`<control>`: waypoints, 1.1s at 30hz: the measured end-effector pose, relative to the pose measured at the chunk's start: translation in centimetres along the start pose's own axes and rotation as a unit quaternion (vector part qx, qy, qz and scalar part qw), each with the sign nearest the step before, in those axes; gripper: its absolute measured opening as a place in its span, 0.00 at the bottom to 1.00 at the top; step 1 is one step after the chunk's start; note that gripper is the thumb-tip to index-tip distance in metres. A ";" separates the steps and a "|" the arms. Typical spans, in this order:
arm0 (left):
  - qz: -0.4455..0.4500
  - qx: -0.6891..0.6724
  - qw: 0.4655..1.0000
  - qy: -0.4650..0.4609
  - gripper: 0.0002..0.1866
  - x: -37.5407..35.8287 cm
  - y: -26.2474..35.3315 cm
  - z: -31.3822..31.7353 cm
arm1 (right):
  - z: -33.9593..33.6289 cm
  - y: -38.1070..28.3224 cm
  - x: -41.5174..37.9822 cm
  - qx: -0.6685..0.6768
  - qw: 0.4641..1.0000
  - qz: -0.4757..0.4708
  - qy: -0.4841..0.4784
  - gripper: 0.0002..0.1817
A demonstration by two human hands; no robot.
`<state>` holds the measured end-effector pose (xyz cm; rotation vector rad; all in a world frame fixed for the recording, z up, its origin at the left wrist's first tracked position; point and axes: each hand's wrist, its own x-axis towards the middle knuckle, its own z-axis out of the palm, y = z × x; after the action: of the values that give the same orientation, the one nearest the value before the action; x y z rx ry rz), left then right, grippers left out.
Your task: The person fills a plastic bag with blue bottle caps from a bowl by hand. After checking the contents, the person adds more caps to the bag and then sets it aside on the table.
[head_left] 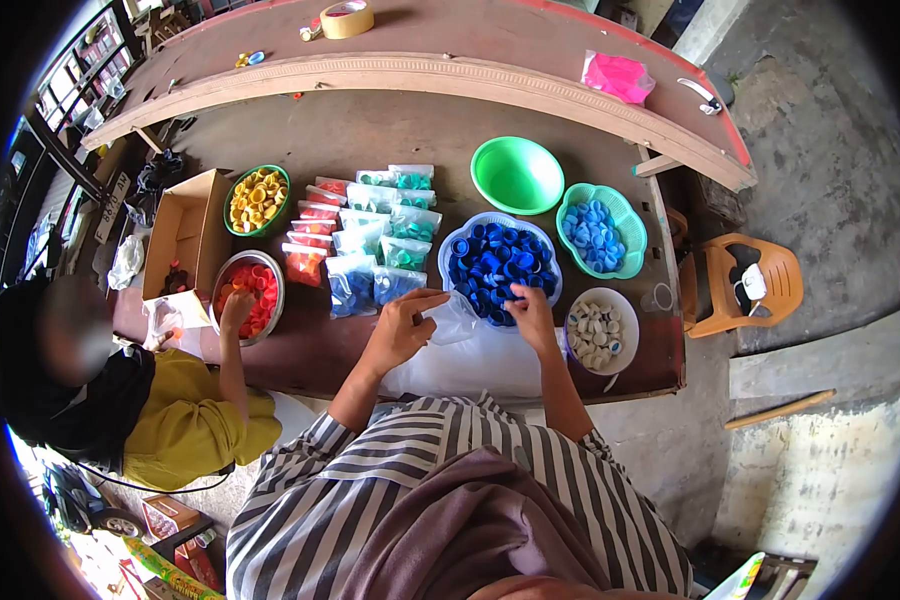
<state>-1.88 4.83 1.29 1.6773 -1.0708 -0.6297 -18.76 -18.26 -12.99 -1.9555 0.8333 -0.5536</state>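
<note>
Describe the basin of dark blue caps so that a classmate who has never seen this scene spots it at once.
On the brown table, find the person's right hand. It is at the near rim of a pale blue basin, which stands between the filled clear bags and the scalloped turquoise basin. Its caps are dark blue; the turquoise basin's are light blue.

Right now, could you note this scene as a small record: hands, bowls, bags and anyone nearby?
Left hand: holds a clear plastic bag
Right hand: at near edge of pale blue bowl of dark blue caps; grip unclear
Right of bowl: light blue caps and white caps, in separate bowls
Beyond: green bowl
Left of bowl: filled bags in rows
Nearby person: co-worker, one arm over red caps
</note>
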 end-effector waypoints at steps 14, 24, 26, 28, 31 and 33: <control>0.002 -0.007 1.000 0.024 0.24 0.7 -0.9 -0.1 | 2.7 -1.2 -1.5 -0.240 0.966 -0.096 -0.027 0.08; -0.006 -0.018 0.999 0.029 0.24 0.7 -0.6 -0.3 | 0.9 -0.7 0.7 0.089 0.994 0.035 -0.058 0.09; -0.005 -0.027 0.999 0.034 0.24 0.7 -0.5 -0.2 | 0.3 -1.8 0.5 0.255 0.951 0.147 -0.099 0.11; 0.001 -0.022 0.999 0.032 0.24 0.7 -0.6 -0.1 | 0.2 -2.5 0.2 0.304 0.935 0.160 -0.091 0.11; 0.010 -0.020 0.999 0.032 0.24 0.6 -0.6 0.0 | 0.0 -3.3 -0.5 0.374 0.906 0.180 -0.080 0.10; 0.012 -0.022 0.999 0.030 0.24 0.6 -0.6 0.0 | -0.1 -3.8 -1.2 0.404 0.896 0.166 -0.077 0.10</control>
<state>-1.39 4.38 0.81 1.6334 -1.0266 -0.5788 -18.35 -16.07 -9.66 -1.0496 0.6646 -0.4321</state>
